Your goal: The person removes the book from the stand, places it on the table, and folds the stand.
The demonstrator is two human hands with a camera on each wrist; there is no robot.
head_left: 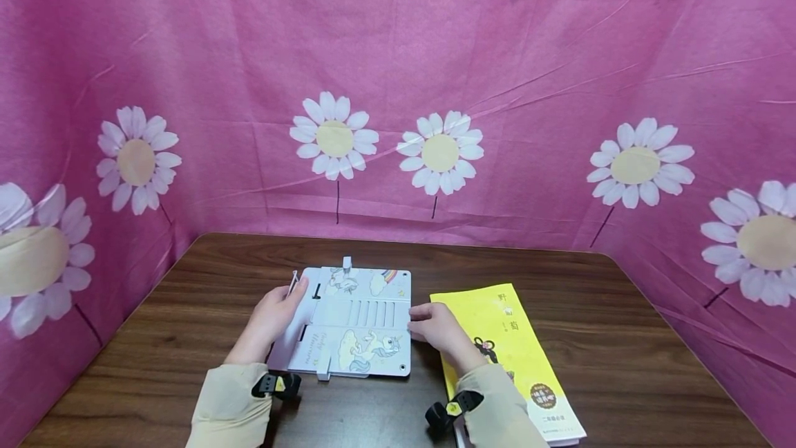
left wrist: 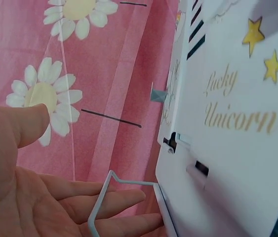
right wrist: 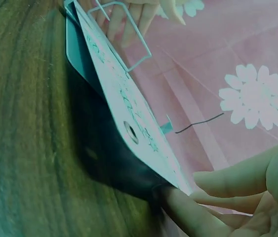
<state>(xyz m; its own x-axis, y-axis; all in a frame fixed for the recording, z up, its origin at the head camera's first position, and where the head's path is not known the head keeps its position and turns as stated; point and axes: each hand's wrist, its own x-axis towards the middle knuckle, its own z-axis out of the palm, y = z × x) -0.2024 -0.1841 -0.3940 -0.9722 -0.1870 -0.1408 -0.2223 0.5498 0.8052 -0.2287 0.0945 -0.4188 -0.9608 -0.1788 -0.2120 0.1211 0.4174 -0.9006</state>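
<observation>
A white book stand printed with unicorns, a rainbow and "Lucky Unicorn" lies on the table, its near edge tilted up off the wood in the right wrist view. My left hand is at its left edge. In the left wrist view the fingers are fairly straight behind a bent wire loop, with the thumb apart from the panel. My right hand pinches the stand's right edge; one finger is under the corner. Small clips stick out from the stand's top and bottom.
A yellow book lies on the brown wooden table, partly beneath my right forearm. A pink cloth with daisies hangs around the back and sides.
</observation>
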